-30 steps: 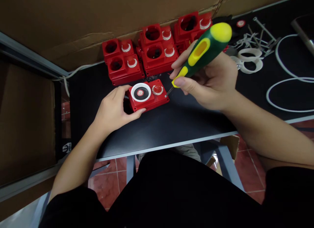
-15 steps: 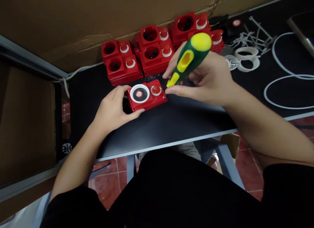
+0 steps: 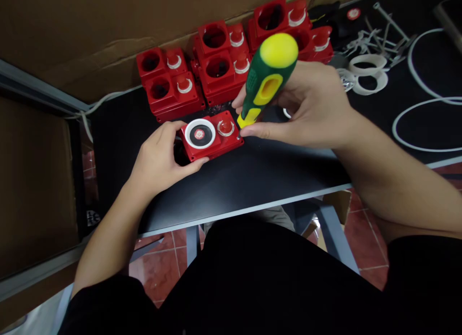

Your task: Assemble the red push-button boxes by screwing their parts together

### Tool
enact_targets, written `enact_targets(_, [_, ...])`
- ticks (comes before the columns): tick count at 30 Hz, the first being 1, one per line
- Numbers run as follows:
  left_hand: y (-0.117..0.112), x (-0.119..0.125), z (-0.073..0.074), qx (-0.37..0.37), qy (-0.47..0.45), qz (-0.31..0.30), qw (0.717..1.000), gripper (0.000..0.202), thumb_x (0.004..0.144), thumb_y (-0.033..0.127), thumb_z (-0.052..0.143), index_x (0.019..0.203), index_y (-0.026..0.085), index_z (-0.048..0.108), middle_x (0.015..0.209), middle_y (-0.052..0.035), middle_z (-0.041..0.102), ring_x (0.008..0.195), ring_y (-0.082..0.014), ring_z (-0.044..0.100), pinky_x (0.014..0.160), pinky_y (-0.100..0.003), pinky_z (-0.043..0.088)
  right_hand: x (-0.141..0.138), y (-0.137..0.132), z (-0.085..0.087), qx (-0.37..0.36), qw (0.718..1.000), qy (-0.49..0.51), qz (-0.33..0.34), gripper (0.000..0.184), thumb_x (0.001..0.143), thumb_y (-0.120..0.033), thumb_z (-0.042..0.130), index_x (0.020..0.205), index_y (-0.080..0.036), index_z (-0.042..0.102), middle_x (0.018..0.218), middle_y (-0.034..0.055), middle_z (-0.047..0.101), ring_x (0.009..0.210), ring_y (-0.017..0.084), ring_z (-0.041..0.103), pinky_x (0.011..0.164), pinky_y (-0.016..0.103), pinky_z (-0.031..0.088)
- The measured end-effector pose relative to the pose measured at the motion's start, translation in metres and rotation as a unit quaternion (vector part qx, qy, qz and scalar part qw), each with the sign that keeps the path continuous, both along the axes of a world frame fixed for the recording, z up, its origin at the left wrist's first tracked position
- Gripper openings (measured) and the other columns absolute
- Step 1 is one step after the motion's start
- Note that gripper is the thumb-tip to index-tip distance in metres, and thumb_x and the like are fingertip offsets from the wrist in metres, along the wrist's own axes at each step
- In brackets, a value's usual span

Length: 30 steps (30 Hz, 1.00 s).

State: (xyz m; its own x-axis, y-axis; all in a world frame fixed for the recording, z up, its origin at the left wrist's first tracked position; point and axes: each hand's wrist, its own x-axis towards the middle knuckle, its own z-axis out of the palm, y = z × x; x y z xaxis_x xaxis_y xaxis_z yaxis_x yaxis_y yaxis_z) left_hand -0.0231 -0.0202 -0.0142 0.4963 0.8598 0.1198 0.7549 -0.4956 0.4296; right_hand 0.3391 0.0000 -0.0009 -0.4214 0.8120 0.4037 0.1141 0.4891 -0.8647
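A red plastic box (image 3: 212, 143) with a white-ringed black disc and a small red button on top lies on the black table (image 3: 252, 176). My left hand (image 3: 160, 154) grips its left end, fingers curled round it. My right hand (image 3: 306, 106) is closed on a green and yellow screwdriver (image 3: 265, 80), held nearly upright. Its tip meets the box's right corner, hidden behind my thumb and fingers.
Several more red boxes (image 3: 216, 60) with open round holes are stacked at the back against brown cardboard (image 3: 144, 17). White rings (image 3: 364, 72), thin white hoops (image 3: 426, 118) and small plastic parts lie to the right. The table's front edge runs just above my lap.
The screwdriver has swung from a slant to nearly upright and shifted left over the box's right corner. My left hand stays on the box.
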Motion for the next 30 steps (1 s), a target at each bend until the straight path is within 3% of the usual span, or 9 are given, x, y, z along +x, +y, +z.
enact_targets(7, [-0.001,0.002,0.001,-0.005,0.007,0.006,1.000,0.078,0.101,0.075,0.097,0.154,0.025,0.070,0.156,-0.0177,0.088,0.140,-0.0449,0.088,0.126,-0.062,0.075,0.003,0.002,-0.003,-0.004,1.000,0.000,0.008,0.052,0.086,-0.063,0.122,0.120,-0.034,0.094,0.112,0.0062,0.091,0.101,0.033,0.083,0.090,0.054,0.082])
enact_targets(13, [-0.002,0.002,0.000,-0.001,0.011,0.007,1.000,0.079,0.101,0.072,0.098,0.157,0.024,0.071,0.156,-0.0185,0.087,0.139,-0.0446,0.088,0.126,-0.062,0.075,-0.003,0.002,-0.001,0.004,1.000,-0.002,-0.017,0.052,0.084,-0.068,0.122,0.106,-0.034,0.091,0.104,0.0054,0.083,0.081,0.025,0.071,0.062,0.044,0.064])
enact_targets(22, [-0.001,0.004,0.001,-0.004,0.008,0.006,1.000,0.079,0.100,0.076,0.098,0.155,0.024,0.072,0.155,-0.0179,0.088,0.140,-0.0447,0.088,0.128,-0.061,0.075,-0.013,-0.005,-0.006,0.000,0.999,0.008,-0.044,0.049,0.083,-0.060,0.122,0.106,-0.033,0.087,0.105,0.0067,0.078,0.085,0.028,0.070,0.069,0.050,0.063])
enact_targets(30, [0.000,0.001,0.002,-0.008,0.007,0.005,1.000,0.079,0.098,0.068,0.105,0.156,0.025,0.075,0.153,-0.0176,0.089,0.136,-0.0446,0.090,0.126,-0.063,0.076,-0.012,-0.008,-0.013,-0.019,0.997,0.042,-0.055,0.050,0.081,-0.051,0.126,0.106,-0.032,0.087,0.104,0.0073,0.082,0.090,0.032,0.073,0.081,0.056,0.073])
